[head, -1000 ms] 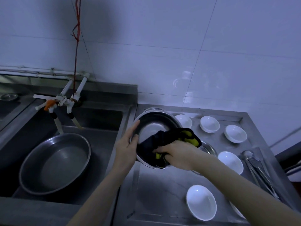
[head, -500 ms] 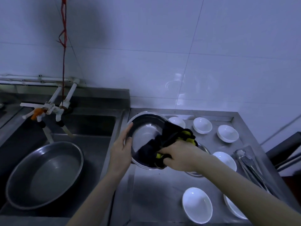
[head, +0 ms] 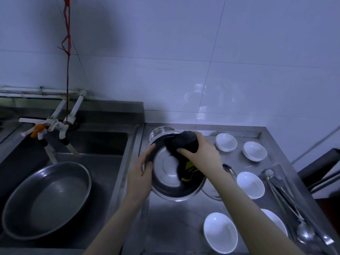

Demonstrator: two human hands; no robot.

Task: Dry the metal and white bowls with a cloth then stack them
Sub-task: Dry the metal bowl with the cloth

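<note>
A metal bowl (head: 169,173) is held tilted above the steel counter (head: 174,221). My left hand (head: 141,172) grips its left rim, thumb inside. My right hand (head: 200,153) clutches a dark cloth with yellow patches (head: 185,142) and presses it against the bowl's far inner wall. Several white bowls sit on the counter: one at the back (head: 226,142), one beside it (head: 254,151), one mid-right (head: 250,184), one at the front (head: 220,232). Behind the held bowl stands another metal bowl (head: 160,130), and one more (head: 228,172) lies partly hidden under my right forearm.
A deep sink (head: 103,144) on the left holds a large metal basin (head: 46,197). White taps (head: 60,124) with a red string hang over it. Metal tongs and a ladle (head: 283,190) lie along the counter's right edge. A tiled wall rises behind.
My right hand has moved the cloth from the bowl's lower right up to its far rim. The bowl has tipped a little, showing more of its inside.
</note>
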